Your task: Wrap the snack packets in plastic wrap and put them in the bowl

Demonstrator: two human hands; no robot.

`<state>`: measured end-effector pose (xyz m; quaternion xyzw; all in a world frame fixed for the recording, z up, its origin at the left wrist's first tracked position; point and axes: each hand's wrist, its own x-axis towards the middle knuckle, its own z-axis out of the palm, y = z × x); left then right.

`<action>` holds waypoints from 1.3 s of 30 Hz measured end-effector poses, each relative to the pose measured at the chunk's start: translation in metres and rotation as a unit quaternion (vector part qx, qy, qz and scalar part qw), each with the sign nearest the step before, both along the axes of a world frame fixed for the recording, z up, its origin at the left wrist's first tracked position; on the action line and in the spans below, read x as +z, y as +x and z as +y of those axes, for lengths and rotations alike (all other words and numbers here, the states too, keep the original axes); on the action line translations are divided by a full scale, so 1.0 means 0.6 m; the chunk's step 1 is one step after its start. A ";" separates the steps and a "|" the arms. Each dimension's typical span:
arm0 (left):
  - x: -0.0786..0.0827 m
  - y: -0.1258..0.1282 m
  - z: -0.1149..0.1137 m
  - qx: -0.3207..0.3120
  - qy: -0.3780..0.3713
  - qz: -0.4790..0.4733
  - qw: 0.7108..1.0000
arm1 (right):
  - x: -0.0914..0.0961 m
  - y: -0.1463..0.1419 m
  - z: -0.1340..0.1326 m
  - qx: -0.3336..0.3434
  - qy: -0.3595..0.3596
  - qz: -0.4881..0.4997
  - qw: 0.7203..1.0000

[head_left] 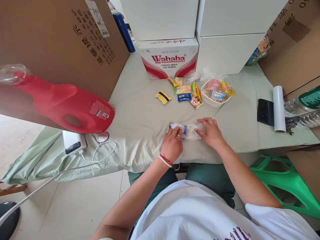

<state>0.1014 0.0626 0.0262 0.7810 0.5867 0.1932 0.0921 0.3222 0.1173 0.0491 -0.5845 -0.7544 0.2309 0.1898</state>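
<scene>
A small blue-and-white wrapped snack packet [184, 131] lies at the left end of a short strip of clear bubble wrap [192, 132], near the front of the cloth-covered table. My left hand [172, 142] holds the packet down, its fingers close together over the top and hiding part of it. At the strip's right end is my right hand [211, 132], thumb and fingers spread apart. Its thumb touches the bubble wrap or rests just over it; the fingertips are on the cloth beyond.
Several small wrapped snacks [183, 89] lie behind the hands, beside a white bowl [214, 102] of packets. A Wahaha carton [170, 60] stands at the back. Left are a red jug [72, 110] and a white power bank [73, 141]; right, a white roll [279, 108] and a green stool [287, 183].
</scene>
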 end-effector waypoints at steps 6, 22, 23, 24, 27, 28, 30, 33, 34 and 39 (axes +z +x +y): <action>0.004 0.004 0.000 0.009 0.015 0.046 0.999 | 0.012 0.002 -0.009 0.042 -0.066 -0.091 0.993; -0.023 -0.031 -0.066 -0.051 0.076 0.055 0.994 | 0.048 -0.192 0.022 0.126 0.011 -0.170 0.977; -0.024 -0.050 -0.079 -0.049 0.074 0.049 0.995 | 0.044 -0.193 0.012 0.139 0.031 -0.172 0.975; -0.026 -0.070 -0.091 -0.034 0.073 0.042 0.996 | 0.040 -0.193 0.004 0.151 0.052 -0.173 0.972; -0.034 -0.122 -0.110 0.056 0.083 0.030 0.994 | 0.028 -0.195 -0.008 0.169 0.089 -0.177 0.965; -0.037 -0.133 -0.110 0.083 0.091 0.028 0.992 | 0.025 -0.197 -0.009 0.167 0.092 -0.181 0.965; -0.042 -0.142 -0.105 0.114 0.103 0.024 0.988 | 0.022 -0.203 -0.006 0.156 0.094 -0.191 0.964; -0.045 -0.136 -0.092 0.119 0.111 0.024 0.986 | 0.025 -0.206 0.001 0.146 0.100 -0.207 0.962; -0.046 -0.132 -0.089 0.116 0.112 0.027 0.987 | 0.029 -0.201 0.005 0.143 0.101 -0.209 0.962; -0.051 -0.124 -0.090 0.104 0.134 0.034 0.985 | 0.065 -0.118 0.076 0.055 0.051 -0.145 0.987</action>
